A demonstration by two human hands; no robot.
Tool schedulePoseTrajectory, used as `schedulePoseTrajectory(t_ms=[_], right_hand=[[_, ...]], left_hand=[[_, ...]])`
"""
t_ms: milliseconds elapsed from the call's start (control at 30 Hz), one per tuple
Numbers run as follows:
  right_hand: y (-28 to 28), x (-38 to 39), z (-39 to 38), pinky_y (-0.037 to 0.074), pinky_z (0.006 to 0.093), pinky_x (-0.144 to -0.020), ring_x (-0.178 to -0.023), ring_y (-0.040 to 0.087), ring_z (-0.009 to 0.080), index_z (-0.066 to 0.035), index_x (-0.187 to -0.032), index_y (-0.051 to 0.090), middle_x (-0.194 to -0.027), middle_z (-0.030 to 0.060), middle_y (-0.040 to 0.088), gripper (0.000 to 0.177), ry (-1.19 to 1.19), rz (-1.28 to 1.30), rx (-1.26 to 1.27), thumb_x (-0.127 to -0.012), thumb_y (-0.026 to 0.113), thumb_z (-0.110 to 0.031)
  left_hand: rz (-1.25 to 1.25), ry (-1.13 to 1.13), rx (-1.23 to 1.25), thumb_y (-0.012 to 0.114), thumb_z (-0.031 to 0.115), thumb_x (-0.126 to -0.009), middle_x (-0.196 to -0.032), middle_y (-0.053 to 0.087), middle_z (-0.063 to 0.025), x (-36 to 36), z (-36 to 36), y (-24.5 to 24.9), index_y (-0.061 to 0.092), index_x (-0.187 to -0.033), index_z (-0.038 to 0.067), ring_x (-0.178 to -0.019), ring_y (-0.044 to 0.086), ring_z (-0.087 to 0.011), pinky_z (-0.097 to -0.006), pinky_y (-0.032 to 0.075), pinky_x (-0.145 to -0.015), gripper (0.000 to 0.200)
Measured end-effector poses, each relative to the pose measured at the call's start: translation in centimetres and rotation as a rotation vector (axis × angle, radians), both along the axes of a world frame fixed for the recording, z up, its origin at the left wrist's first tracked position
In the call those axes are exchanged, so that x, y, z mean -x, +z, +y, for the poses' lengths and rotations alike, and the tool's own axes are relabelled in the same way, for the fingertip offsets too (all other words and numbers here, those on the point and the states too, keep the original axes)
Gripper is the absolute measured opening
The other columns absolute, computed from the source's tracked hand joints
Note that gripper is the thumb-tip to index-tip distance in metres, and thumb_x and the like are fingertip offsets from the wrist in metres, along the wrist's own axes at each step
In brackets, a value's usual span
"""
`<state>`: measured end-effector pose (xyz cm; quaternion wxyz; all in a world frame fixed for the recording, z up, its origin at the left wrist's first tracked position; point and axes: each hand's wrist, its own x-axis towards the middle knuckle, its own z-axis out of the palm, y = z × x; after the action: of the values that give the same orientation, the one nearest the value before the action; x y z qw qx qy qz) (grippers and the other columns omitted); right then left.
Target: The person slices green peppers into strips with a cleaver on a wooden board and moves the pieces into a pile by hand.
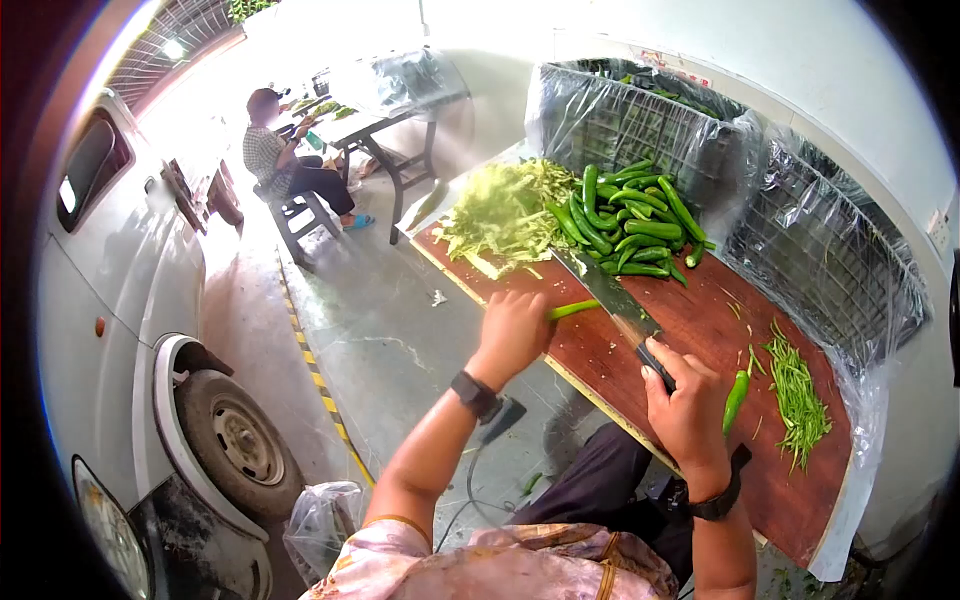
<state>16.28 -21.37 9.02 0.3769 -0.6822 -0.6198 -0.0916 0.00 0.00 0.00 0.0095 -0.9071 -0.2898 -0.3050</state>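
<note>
On the red-brown table, green peppers lie heaped beside pale green scraps. The right hand grips the big knife by its handle — the left hand pinches a slim green pepper.

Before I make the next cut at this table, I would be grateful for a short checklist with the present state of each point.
1. Right hand on the handle of the knife: ok, wrapped around it.
2. Left hand holding the slim green piece: ok.
3. Left hand clear of the blade: ok, a length of the piece shows between them.
4. Left fingertips tucked back: cannot tell, hidden from this view.
5. Pale green pile apart from the heap of peppers: not ok, they meet.
6. Thin green strips apart from that heap: ok.
</note>
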Motion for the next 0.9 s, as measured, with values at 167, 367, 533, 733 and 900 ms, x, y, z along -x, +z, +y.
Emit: schedulePoseTrajectory(t_ms=[167, 367, 533, 733, 900], right_hand=[[-1.0, 0.5, -1.7, 0.052, 0.0422, -0.061, -0.067, 0.063, 0.0319, -0.009, -0.111, 0.070, -0.076, 0.0115, 0.062, 0.029, 0.006, -0.122, 0.048, -0.082, 0.070, -0.014], [-1.6, 1.4, -4.2, 0.050, 0.0407, -0.059, -0.066, 0.061, 0.0297, -0.010, -0.111, 0.070, -0.075, 0.0096, 0.056, 0.031, 0.011, -0.205, 0.097, -0.080, 0.071, -0.014], [0.0, 2.4, -6.5, 0.048, 0.0415, -0.058, -0.064, 0.059, 0.0300, -0.009, -0.107, 0.072, -0.073, 0.0096, 0.056, 0.030, 0.008, -0.259, 0.150, -0.077, 0.073, -0.010], [0.3, 3.0, -6.4, 0.048, 0.0410, -0.058, -0.065, 0.060, 0.0301, -0.009, -0.107, 0.072, -0.074, 0.0098, 0.054, 0.031, 0.010, -0.333, 0.205, -0.076, 0.074, -0.010], [2.0, 3.5, -7.2, 0.048, 0.0411, -0.058, -0.065, 0.060, 0.0301, -0.009, -0.108, 0.072, -0.074, 0.0109, 0.055, 0.032, 0.016, -0.337, 0.302, -0.076, 0.074, -0.010]], left_hand=[[-0.166, 0.150, -0.037, 0.069, 0.020, -0.082, -0.081, 0.058, -0.0068, -0.1, -5.3, -0.7, 0.065, -0.094, 0.011, -0.077, 0.060, -0.0280, -0.0396, 0.046, -0.071, 0.016], [-0.099, 0.107, 0.069, 0.066, 0.027, -0.087, -0.092, 0.054, -0.0135, -0.8, -8.6, -0.5, 0.059, -0.100, 0.003, -0.077, 0.059, -0.0297, -0.0393, 0.049, -0.070, 0.028], [-0.075, 0.085, 0.170, 0.064, 0.023, -0.088, -0.093, 0.053, -0.0158, -1.2, -8.9, -1.0, 0.058, -0.101, -0.001, -0.079, 0.060, -0.0318, -0.0417, 0.050, -0.071, 0.028], [-0.002, 0.049, 0.140, 0.063, 0.016, -0.086, -0.098, 0.053, -0.0135, -0.6, -9.5, -0.7, 0.060, -0.099, 0.000, -0.090, 0.058, -0.0304, -0.0399, 0.049, -0.073, 0.021], [-0.071, 0.025, 0.098, 0.063, 0.011, -0.081, -0.095, 0.053, -0.0124, -0.6, -9.0, -1.6, 0.061, -0.094, 0.002, -0.088, 0.057, -0.0304, -0.0402, 0.049, -0.073, 0.015]])
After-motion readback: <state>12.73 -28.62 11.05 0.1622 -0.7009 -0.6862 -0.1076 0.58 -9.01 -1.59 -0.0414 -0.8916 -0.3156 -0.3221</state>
